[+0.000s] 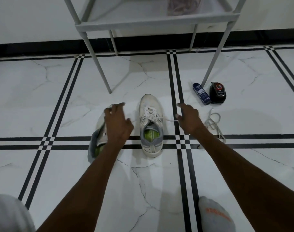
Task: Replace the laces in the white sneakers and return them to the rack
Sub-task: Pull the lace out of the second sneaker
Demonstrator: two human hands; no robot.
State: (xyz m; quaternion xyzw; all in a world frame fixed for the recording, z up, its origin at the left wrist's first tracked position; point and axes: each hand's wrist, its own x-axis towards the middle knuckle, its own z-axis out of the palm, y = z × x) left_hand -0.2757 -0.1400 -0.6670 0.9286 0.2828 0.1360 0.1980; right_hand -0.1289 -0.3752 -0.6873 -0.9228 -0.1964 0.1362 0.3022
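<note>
Two white sneakers with grey collars and green insoles lie on the tiled floor. The right sneaker (151, 124) stands upright, laced, one lace end trailing right across the floor. The left sneaker (96, 141) lies tipped on its side, largely hidden beneath my left hand (117, 122), which hovers over it with fingers spread and relaxed. My right hand (188, 117) is right of the laced sneaker, fingers extended, close to the trailing lace end; whether it touches the lace I cannot tell. A loose white lace (213, 122) lies in a heap further right.
A grey metal rack (153, 22) stands against the wall behind the sneakers, its legs on the floor; a pinkish bundle sits on its shelf. A blue tube (201, 93) and a black shoe-polish applicator (217, 92) lie by the rack's right leg. My socked foot (215, 215) is at bottom right.
</note>
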